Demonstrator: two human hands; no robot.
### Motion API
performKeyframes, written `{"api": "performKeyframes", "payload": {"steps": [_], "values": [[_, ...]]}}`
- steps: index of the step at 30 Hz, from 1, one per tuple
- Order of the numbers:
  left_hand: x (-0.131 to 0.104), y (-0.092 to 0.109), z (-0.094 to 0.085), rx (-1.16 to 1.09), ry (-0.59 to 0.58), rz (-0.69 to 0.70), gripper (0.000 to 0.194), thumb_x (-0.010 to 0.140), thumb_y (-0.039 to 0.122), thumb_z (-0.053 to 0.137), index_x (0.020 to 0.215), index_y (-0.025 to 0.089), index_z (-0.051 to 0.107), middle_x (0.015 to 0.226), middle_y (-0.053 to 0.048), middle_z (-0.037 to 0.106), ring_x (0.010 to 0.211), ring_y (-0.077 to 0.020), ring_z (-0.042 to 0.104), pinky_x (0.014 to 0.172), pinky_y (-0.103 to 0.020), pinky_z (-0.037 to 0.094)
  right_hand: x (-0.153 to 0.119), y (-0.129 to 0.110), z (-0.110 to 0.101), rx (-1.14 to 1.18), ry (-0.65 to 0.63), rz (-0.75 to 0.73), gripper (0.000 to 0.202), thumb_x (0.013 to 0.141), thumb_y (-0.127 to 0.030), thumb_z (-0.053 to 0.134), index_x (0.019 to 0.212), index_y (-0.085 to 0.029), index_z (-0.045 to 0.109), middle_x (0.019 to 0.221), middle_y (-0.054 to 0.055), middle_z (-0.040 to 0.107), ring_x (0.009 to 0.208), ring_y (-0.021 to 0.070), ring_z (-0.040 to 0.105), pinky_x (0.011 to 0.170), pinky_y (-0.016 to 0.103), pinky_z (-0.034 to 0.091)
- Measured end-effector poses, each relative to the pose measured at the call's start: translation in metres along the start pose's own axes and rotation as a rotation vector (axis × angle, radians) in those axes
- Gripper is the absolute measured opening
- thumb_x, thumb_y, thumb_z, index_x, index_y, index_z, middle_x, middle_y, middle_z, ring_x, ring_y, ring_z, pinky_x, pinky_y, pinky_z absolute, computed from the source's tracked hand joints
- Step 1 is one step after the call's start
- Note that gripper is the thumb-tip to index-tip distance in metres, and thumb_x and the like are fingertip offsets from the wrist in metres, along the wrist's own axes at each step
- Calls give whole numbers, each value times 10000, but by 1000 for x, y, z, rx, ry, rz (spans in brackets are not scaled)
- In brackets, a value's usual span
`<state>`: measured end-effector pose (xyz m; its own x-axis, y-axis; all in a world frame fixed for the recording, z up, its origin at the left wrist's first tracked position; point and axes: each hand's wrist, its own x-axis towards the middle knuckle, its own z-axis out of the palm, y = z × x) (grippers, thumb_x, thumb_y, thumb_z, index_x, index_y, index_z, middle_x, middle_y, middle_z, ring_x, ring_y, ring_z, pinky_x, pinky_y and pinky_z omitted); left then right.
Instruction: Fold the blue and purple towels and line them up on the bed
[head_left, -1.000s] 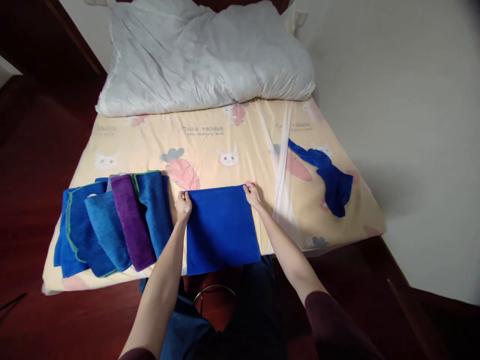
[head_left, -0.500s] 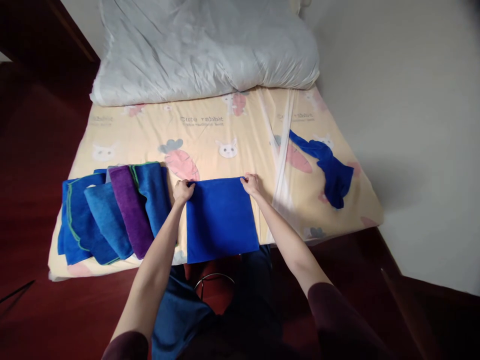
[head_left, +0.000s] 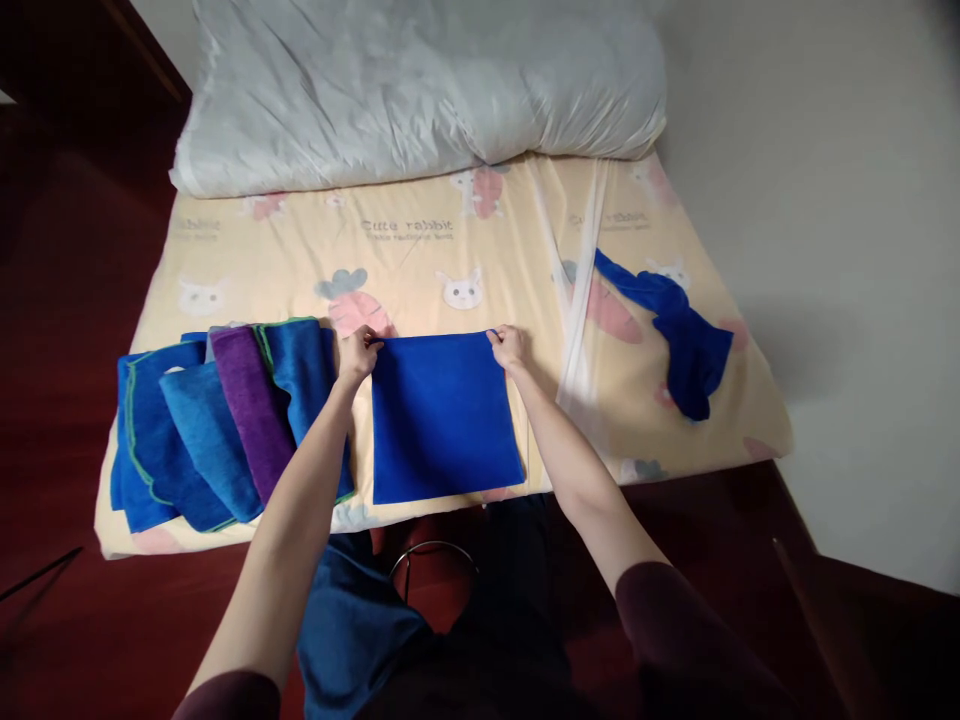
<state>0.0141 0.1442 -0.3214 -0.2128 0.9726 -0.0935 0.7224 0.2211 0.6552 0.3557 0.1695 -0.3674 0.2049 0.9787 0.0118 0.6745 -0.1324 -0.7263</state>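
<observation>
A bright blue cloth (head_left: 446, 420) lies spread nearly flat in front of me, close to the mattress's front edge. Its far left corner is pinched between the thumb and fingers of my left hand (head_left: 358, 354). My right hand (head_left: 507, 347) pinches the far right corner the same way. To the left, beside my left forearm, several folded cloths overlap in a row, among them a purple cloth (head_left: 256, 405) and a lighter blue cloth (head_left: 210, 425). A crumpled blue cloth (head_left: 682, 325) rests off to the right, apart from my right hand.
The mattress has a yellow sheet (head_left: 405, 285) printed with rabbits and carrots. White straps (head_left: 581, 300) run across it at right. A bulky pale quilt (head_left: 420, 90) covers the back. A wall (head_left: 825, 250) stands at right, and a round-framed stool (head_left: 433, 545) is below.
Both hands have moved a little away from me with the blue cloth between them. Its near edge, which reached the mattress edge, now lies further in on the sheet. The view has shifted slightly.
</observation>
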Motion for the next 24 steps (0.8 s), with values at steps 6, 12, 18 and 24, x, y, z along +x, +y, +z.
{"api": "performKeyframes", "payload": {"steps": [6, 12, 18, 24], "values": [[-2, -13, 38, -104, 150, -45, 274, 936, 329, 504, 1016, 125, 669, 958, -86, 726, 891, -184, 659, 866, -289, 489, -11, 12, 20, -161, 154, -66, 366, 996, -441, 471, 850, -168, 666, 846, 92, 684, 810, 193, 616, 787, 287, 420], [5, -25, 45, -134, 67, 29, 294, 917, 292, 531, 1131, 109, 615, 1041, -109, 693, 937, -187, 643, 931, -336, 493, 3, 9, 12, -230, 6, -9, 401, 1017, -465, 431, 962, -143, 664, 899, 98, 689, 919, 211, 627, 876, 315, 453], [-40, 16, 31, 145, 140, 205, 560, 891, 338, 582, 1411, 153, 486, 1517, -198, 431, 1440, -362, 335, 1176, -583, 249, -18, -38, -1, -313, -69, -186, 514, 1026, -455, 395, 1393, -114, 509, 1416, 197, 521, 1312, 303, 470, 1104, 526, 368], [-80, 25, 54, 181, 17, 382, 658, 973, 485, 417, 1508, 104, 389, 1633, -164, 262, 1541, -305, 114, 1245, -537, 30, -84, -51, 22, -392, -269, -450, 573, 1032, -468, 336, 1548, -219, 346, 1647, 89, 242, 1525, 304, 151, 1216, 625, 102]]}}
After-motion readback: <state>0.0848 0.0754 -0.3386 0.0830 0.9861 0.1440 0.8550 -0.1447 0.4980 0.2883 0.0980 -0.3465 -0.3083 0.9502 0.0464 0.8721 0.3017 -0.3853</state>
